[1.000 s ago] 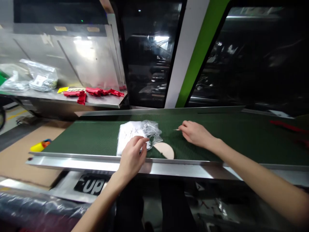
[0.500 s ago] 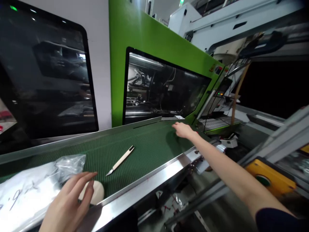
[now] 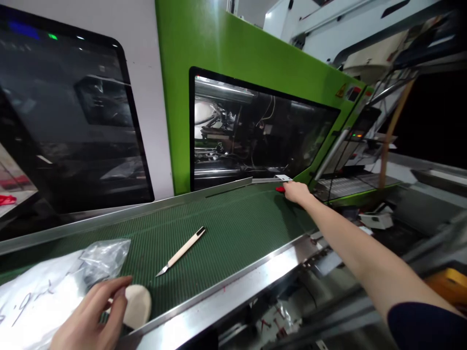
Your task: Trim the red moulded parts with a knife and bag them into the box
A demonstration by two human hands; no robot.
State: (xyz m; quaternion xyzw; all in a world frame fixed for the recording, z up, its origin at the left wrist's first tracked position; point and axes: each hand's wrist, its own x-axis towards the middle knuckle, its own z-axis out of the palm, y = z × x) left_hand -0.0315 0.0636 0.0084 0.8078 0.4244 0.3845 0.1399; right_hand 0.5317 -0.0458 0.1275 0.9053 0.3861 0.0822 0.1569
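At the far end of the green ribbed conveyor belt (image 3: 233, 223), my right hand (image 3: 297, 193) is closed on a small red piece (image 3: 280, 189). Only its tip sticks out past my fingers, so its kind is hidden. My left hand (image 3: 93, 313) hovers low at the near end, loosely curled, a gap showing between thumb and forefinger. Just beyond it lies a round, flat beige disc (image 3: 138, 306), partly covered by my fingers; contact is unclear. A craft knife (image 3: 184, 250) with a pale handle lies on the belt between my hands, its blade towards me.
A clear plastic bag with white contents and handwriting (image 3: 40, 287) lies at the near left. Metal rails (image 3: 204, 311) edge the belt. Behind stands a green and white machine (image 3: 178, 121) with dark windows. A yellow box (image 3: 450, 287) is at the lower right.
My right hand has reached further along the belt, and a red piece now shows in its fingers. My left fingers have drawn in closer to the thumb. The view has shifted slightly.
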